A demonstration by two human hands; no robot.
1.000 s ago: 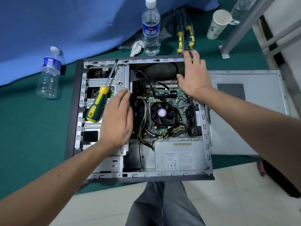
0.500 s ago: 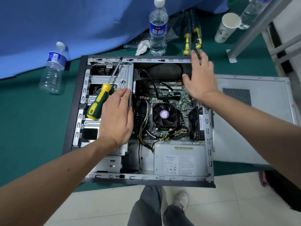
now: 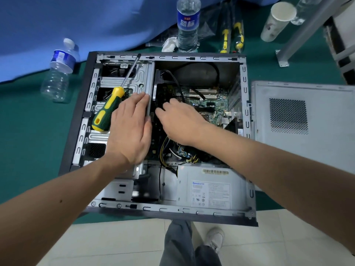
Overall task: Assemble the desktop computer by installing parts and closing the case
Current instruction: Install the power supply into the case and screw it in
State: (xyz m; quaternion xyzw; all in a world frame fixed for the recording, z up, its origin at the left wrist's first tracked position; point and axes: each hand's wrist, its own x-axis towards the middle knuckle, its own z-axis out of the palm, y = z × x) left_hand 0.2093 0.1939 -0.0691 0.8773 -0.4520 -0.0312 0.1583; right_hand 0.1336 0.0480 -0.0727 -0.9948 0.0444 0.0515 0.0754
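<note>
The open computer case [image 3: 245,87] lies on its side on a green table. Inside it I see the motherboard [image 3: 211,104] and the grey power supply [image 3: 207,189]. My left hand [image 3: 130,129] rests flat with straight fingers on the metal drive cage [image 3: 142,77], next to a yellow and green screwdriver [image 3: 107,110] lying on the cage. My right hand [image 3: 180,120] reaches down into the case over the motherboard; its fingertips touch a black part [image 3: 161,93] by the cage's edge and it hides the CPU fan. The grey side panel [image 3: 299,120] lies to the right of the case.
Two water bottles stand behind the case, one upright [image 3: 188,24] and one at the left [image 3: 59,70]. A paper cup [image 3: 276,20], bagged screwdrivers [image 3: 232,35], a crumpled tissue [image 3: 170,45] and a metal frame leg [image 3: 299,35] sit at the back. My legs and shoe show below the table edge.
My right hand left the case's top right edge and moved left and down into the case, over the motherboard. My left hand stayed on the drive cage. The view came closer.
</note>
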